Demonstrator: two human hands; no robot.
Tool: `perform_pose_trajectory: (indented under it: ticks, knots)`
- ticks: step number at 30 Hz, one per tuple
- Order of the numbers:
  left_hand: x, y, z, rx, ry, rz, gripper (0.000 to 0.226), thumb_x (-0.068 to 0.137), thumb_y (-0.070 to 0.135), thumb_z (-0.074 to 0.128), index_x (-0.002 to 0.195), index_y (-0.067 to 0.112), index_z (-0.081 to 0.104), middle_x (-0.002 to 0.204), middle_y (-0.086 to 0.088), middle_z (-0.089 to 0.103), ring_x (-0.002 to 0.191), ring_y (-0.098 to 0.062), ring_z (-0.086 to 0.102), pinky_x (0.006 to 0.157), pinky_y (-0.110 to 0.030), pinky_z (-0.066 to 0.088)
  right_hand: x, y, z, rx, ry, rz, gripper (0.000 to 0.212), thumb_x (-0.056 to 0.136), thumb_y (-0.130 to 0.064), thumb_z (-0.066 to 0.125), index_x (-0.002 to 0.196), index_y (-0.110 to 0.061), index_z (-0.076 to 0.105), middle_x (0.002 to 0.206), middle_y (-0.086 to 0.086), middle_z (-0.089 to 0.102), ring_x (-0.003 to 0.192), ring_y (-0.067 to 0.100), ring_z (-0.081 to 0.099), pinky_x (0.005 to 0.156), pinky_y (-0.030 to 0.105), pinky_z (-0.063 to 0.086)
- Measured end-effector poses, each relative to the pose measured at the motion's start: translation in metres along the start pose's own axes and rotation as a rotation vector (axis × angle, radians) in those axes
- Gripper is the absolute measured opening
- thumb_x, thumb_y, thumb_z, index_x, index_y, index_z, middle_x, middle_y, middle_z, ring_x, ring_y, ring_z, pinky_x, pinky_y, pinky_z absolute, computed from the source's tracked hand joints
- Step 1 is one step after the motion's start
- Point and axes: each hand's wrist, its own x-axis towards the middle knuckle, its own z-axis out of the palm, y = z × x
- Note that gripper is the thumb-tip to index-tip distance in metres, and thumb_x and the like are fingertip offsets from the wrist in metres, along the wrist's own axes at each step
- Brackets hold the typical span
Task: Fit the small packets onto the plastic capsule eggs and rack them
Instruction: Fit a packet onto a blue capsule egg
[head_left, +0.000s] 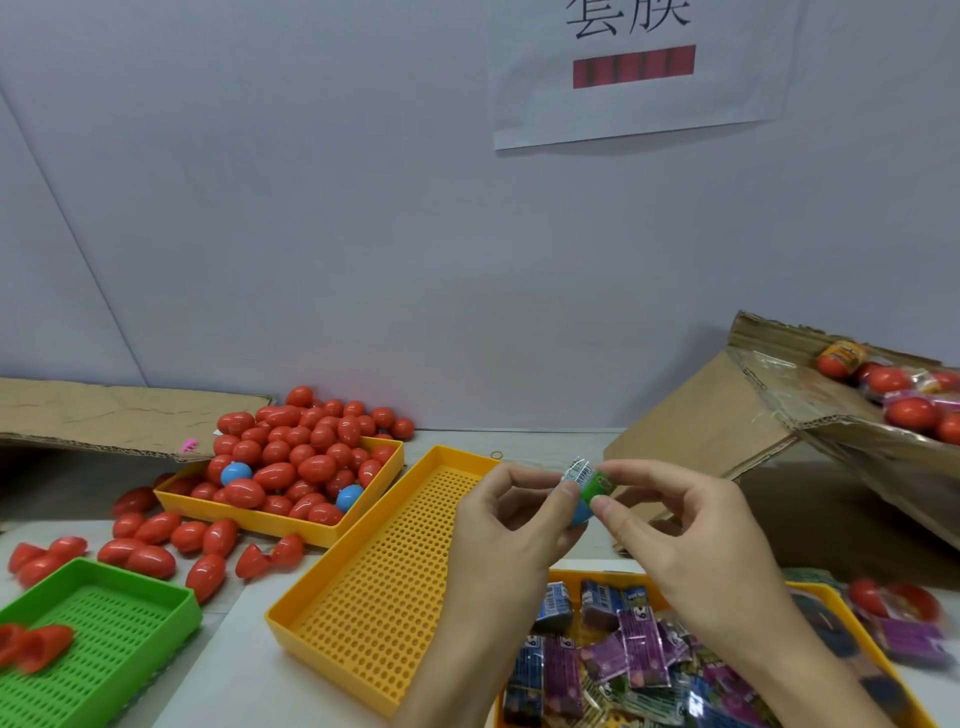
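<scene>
A blue capsule egg (581, 513) is held up between both hands, with a green packet (592, 483) sitting over its top. My left hand (511, 519) pinches the egg and the packet's left side. My right hand (680, 525) pinches the packet's right edge between thumb and forefinger. Below the hands lies a yellow perforated rack tray (384, 587) with nothing in it. A yellow tray (363, 512) at the left is heaped with red eggs (296, 457) and two blue ones. Purple and blue packets (628, 654) fill a yellow tray (597, 576) at the bottom right.
Loose red eggs (156, 545) lie on the table left of the trays. A green perforated tray (104, 639) holds red egg halves at the bottom left. A tilted cardboard box (779, 415) at the right holds wrapped eggs. Flat cardboard (104, 415) leans at the back left.
</scene>
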Motion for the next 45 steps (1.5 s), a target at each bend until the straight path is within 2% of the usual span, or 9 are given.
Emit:
perform_pose_trajectory:
  ticks: [3, 6, 9, 15, 21, 27, 35, 40, 45]
  knots:
    - [0.001, -0.002, -0.001, -0.043, 0.023, -0.052, 0.008, 0.088, 0.011, 0.072, 0.087, 0.004, 0.067, 0.086, -0.011, 0.075, 0.087, -0.023, 0.074, 0.072, -0.027, 0.060, -0.002, -0.003, 0.003, -0.054, -0.015, -0.024, 0.027, 0.076, -0.034, 0.080, 0.094, -0.050, 0.067, 0.094, -0.025, 0.065, 0.086, -0.001, 0.060, 0.066, 0.021, 0.051]
    - [0.001, -0.003, -0.001, -0.053, 0.027, -0.093, 0.009, 0.088, 0.011, 0.071, 0.086, 0.005, 0.066, 0.082, -0.009, 0.074, 0.083, -0.022, 0.074, 0.070, -0.028, 0.060, -0.004, -0.009, 0.007, -0.153, -0.019, -0.071, 0.037, 0.070, -0.035, 0.083, 0.091, -0.055, 0.061, 0.102, -0.038, 0.055, 0.085, -0.007, 0.053, 0.064, 0.019, 0.045]
    - [0.001, -0.003, 0.000, -0.084, 0.016, -0.112, 0.009, 0.088, 0.010, 0.071, 0.086, 0.004, 0.064, 0.079, -0.008, 0.073, 0.079, -0.022, 0.074, 0.068, -0.027, 0.058, -0.004, -0.009, 0.009, -0.195, 0.002, -0.104, 0.044, 0.071, -0.031, 0.084, 0.099, -0.054, 0.058, 0.100, -0.034, 0.056, 0.092, -0.005, 0.052, 0.068, 0.020, 0.046]
    - [0.000, -0.001, -0.001, -0.130, 0.021, -0.111, 0.011, 0.087, 0.009, 0.071, 0.087, 0.001, 0.064, 0.084, -0.014, 0.073, 0.084, -0.030, 0.074, 0.069, -0.031, 0.059, -0.006, -0.008, 0.011, -0.220, 0.019, -0.149, 0.054, 0.074, -0.030, 0.083, 0.106, -0.059, 0.052, 0.101, -0.029, 0.058, 0.098, -0.006, 0.051, 0.073, 0.008, 0.044]
    - [0.001, 0.001, -0.001, -0.116, -0.058, -0.106, 0.017, 0.085, 0.024, 0.069, 0.091, 0.011, 0.077, 0.094, -0.012, 0.075, 0.089, -0.030, 0.074, 0.072, -0.034, 0.061, -0.006, -0.006, 0.009, -0.215, -0.004, -0.144, 0.053, 0.073, -0.036, 0.082, 0.111, -0.059, 0.053, 0.104, -0.028, 0.059, 0.098, -0.001, 0.054, 0.072, 0.012, 0.046]
    - [0.001, 0.002, 0.000, -0.092, -0.079, -0.080, 0.017, 0.085, 0.026, 0.065, 0.087, 0.017, 0.079, 0.094, -0.012, 0.076, 0.089, -0.029, 0.075, 0.070, -0.029, 0.060, -0.006, -0.006, 0.009, -0.205, 0.041, -0.189, 0.055, 0.072, -0.033, 0.083, 0.109, -0.060, 0.051, 0.102, -0.026, 0.061, 0.100, -0.005, 0.054, 0.073, 0.015, 0.046]
    - [0.003, 0.001, -0.001, -0.073, -0.083, -0.098, 0.021, 0.094, 0.022, 0.061, 0.086, 0.014, 0.079, 0.096, -0.018, 0.075, 0.092, -0.032, 0.074, 0.072, -0.029, 0.060, -0.006, -0.004, 0.011, -0.192, 0.045, -0.183, 0.058, 0.072, -0.032, 0.083, 0.109, -0.062, 0.049, 0.106, -0.034, 0.057, 0.101, -0.007, 0.052, 0.072, 0.015, 0.045]
    - [0.003, 0.001, 0.001, -0.070, -0.088, -0.136, 0.032, 0.097, 0.032, 0.056, 0.085, 0.013, 0.079, 0.091, -0.021, 0.074, 0.086, -0.030, 0.074, 0.069, -0.032, 0.061, -0.004, -0.004, 0.009, -0.177, -0.002, -0.152, 0.054, 0.072, -0.034, 0.082, 0.110, -0.060, 0.053, 0.106, -0.035, 0.056, 0.097, -0.006, 0.052, 0.071, 0.013, 0.047]
    - [0.002, -0.001, 0.004, -0.050, -0.120, -0.165, 0.044, 0.101, 0.037, 0.044, 0.083, 0.016, 0.080, 0.082, -0.018, 0.074, 0.074, -0.023, 0.072, 0.064, -0.028, 0.057, -0.004, -0.007, 0.009, -0.128, 0.016, -0.167, 0.051, 0.062, -0.050, 0.071, 0.110, -0.058, 0.054, 0.106, -0.035, 0.057, 0.099, -0.008, 0.052, 0.077, 0.006, 0.043]
